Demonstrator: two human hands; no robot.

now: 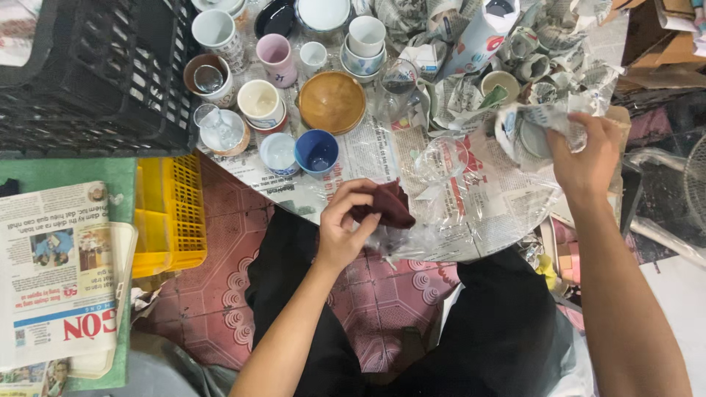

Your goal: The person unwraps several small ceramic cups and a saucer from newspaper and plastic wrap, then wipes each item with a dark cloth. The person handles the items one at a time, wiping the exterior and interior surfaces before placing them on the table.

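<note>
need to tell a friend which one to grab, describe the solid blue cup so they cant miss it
Start at the black plastic crate at top left and move right to the cluster of cups on newspaper. On the cluster's near edge, just above the left hand, stands the blue cup. It is solid deep blue, unlike its pale neighbours.

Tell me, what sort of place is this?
Probably a storeroom or home workspace floor where crockery is wrapped or unwrapped: cups and bowls on spread newspaper, a black plastic crate and crumpled paper wrappings.

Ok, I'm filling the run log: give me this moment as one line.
left hand: holds dark red cloth | right hand: grips newspaper-wrapped item | cups, bowls on newspaper
</note>
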